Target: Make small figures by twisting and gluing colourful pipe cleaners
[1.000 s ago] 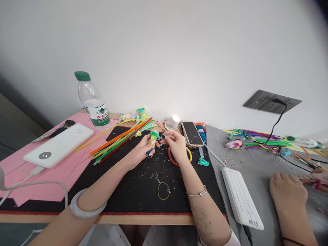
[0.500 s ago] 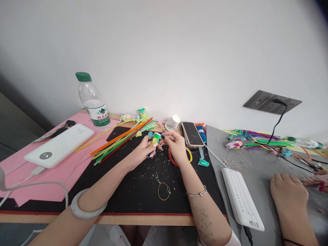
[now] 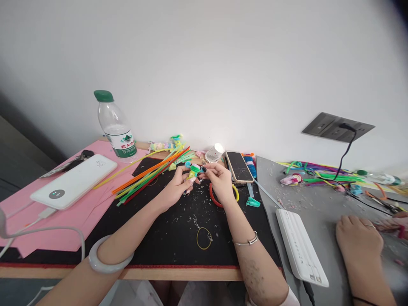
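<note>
Over the black mat, both hands meet around a small fuzzy pipe-cleaner figure in yellow, green, pink and blue. My left hand grips its lower left side between thumb and fingers. From the right, my right hand pinches the figure's blue part with thumb and index finger. The fingers hide much of the figure. Under my right wrist lie a red pipe-cleaner ring and a yellow one. A bundle of colored pipe cleaners rests left of the hands.
A water bottle and a white power bank stand on pink paper at left. Behind the hands are a paper cup and a phone. Another power bank lies right, near another person's hand.
The small figure has turned slightly in my fingers, so its blue and pink parts show more. Both hands stay in nearly the same place.
</note>
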The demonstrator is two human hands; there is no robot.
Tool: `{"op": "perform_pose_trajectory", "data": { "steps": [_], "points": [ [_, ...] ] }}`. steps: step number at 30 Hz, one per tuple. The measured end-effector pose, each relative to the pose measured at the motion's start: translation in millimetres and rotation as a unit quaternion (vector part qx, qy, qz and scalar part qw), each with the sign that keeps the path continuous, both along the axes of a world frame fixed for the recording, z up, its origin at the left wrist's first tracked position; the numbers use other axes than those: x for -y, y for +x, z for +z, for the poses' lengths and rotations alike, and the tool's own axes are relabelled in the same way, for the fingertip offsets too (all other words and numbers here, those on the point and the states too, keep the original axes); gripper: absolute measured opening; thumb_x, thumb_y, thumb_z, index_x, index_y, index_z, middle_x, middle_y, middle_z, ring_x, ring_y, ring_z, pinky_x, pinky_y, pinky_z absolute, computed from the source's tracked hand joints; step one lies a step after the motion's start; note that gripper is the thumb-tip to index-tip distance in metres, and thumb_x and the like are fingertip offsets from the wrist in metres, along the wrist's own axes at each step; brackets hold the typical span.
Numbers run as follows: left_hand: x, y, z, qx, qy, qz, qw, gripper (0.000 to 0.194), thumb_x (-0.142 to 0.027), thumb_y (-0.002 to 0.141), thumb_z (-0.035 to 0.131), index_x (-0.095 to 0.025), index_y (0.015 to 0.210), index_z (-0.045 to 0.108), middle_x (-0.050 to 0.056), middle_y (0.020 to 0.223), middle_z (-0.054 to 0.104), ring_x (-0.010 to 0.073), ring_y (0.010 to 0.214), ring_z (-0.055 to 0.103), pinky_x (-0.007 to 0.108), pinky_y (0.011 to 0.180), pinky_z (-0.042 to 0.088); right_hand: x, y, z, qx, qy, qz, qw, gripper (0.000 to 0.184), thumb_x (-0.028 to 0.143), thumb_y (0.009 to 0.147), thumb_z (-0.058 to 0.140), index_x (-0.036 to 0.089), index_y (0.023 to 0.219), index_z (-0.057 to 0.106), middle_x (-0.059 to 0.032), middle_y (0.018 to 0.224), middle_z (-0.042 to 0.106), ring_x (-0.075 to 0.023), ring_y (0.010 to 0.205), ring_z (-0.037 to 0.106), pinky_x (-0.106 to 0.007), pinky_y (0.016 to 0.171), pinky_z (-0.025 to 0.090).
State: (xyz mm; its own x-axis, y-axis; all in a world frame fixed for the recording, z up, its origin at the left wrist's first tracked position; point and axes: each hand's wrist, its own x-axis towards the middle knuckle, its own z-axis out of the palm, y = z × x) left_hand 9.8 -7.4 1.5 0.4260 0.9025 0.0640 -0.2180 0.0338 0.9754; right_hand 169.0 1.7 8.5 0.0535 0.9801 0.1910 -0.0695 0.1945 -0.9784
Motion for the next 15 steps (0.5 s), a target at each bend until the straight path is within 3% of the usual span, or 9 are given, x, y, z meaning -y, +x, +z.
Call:
{"op": "perform_pose_trajectory", "data": {
  "steps": [7, 12, 15],
  "points": [
    [-0.4, 0.0, -5.0, -0.013, 0.029, 0.000, 1.000, 0.021, -0.032, 0.090, 0.048, -0.022, 0.100, 0.032, -0.001, 0.085, 0.056, 0.0061, 0.056, 0.043, 0.023, 0.055, 0.035, 4.3, -3.4, 0.3, 0.067, 0.050, -0.022, 0.996, 0.013, 0.025, 0.078, 0.060, 0.017, 0.087, 0.064, -0.0044, 0.080, 0.070, -0.0161, 0.068, 0.067, -0.029, 0.067, 0.054],
    [-0.1, 0.4, -5.1, -0.011, 0.028, -0.009, 0.999, 0.024, -0.036, 0.089, 0.051, -0.023, 0.095, 0.031, -0.002, 0.082, 0.056, 0.0071, 0.055, 0.048, 0.025, 0.055, 0.038, 9.8, -5.5, 2.2, 0.191, 0.129, -0.043, 0.972, 0.017, 0.021, 0.083, 0.052, 0.020, 0.096, 0.063, -0.0040, 0.087, 0.068, -0.0158, 0.073, 0.064, -0.030, 0.072, 0.051],
    [1.3, 0.4, -3.3, -0.006, 0.025, -0.015, 1.000, 0.025, -0.037, 0.089, 0.052, -0.023, 0.094, 0.032, -0.002, 0.081, 0.055, 0.0074, 0.056, 0.049, 0.025, 0.055, 0.039, 14.4, -9.4, 6.7, 0.212, 0.151, -0.037, 0.965, 0.020, 0.019, 0.085, 0.048, 0.021, 0.101, 0.061, -0.0034, 0.086, 0.066, -0.0159, 0.075, 0.061, -0.029, 0.073, 0.049]
  ]
}}
